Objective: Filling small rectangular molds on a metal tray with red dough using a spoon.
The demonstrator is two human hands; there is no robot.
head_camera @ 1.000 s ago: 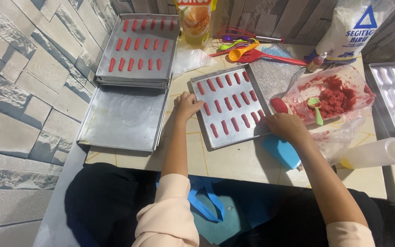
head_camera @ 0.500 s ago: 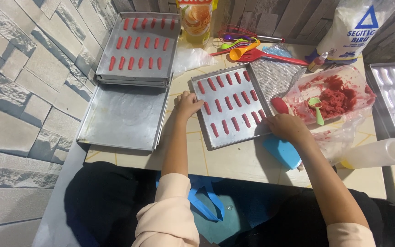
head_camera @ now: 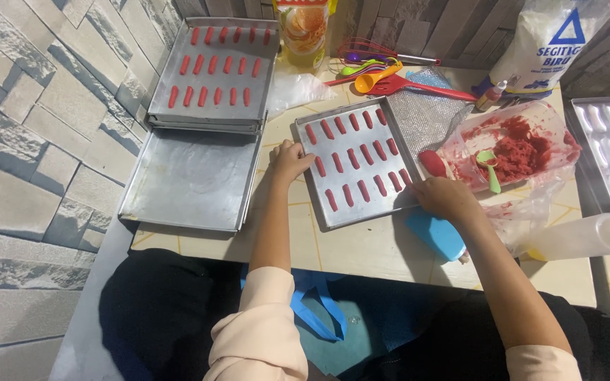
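Metal baking tray (head_camera: 379, 204) of red dough sticks lies mid-table (head_camera: 361, 250). Left hand (head_camera: 289, 159), arm outstretched, curls its grip over the tray's left rim; right hand (head_camera: 445, 197) clasps the lower right corner.

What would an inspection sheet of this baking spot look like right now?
Surface: pale tiled table, crowded along the back.
Job's things: metal tray with rows of red dough sticks; bag of red dough with a green spoon in it.
Clutter: empty tray; filled tray stacked behind it; coloured utensils; flour bag; squeeze bottle; blue scraper.
Grippers: left hand holds the tray's left edge; right hand rests at its right corner, what it holds is unclear.
Cables: nothing seen.
Surroundings: grey stone-pattern wall on the left.
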